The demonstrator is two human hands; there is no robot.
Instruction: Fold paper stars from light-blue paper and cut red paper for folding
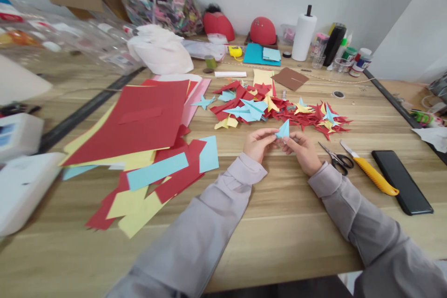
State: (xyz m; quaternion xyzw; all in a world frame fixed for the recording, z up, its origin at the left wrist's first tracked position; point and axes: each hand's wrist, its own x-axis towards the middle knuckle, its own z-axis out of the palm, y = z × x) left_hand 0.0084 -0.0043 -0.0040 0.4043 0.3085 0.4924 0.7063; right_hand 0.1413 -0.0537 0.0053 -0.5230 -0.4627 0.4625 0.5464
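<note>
A small folded piece of light blue paper [283, 129] comes to a point at its top, held up between both hands over the table. My left hand [259, 143] pinches its left side between thumb and fingers. On the other side, my right hand [303, 150] grips the lower right edge the same way. Just beyond the hands lies a heap of folded paper pieces [244, 107] in red, blue and yellow, several of them star-shaped. The fingers partly cover the lower part of the blue paper.
Red paper sheets [150, 107] and cut strips [157, 171] spread at the left. Scissors [340, 160], a yellow utility knife [375, 174] and a black phone [401, 181] lie right. A white roll [304, 37], a tape measure [235, 51] and bottles stand at the back.
</note>
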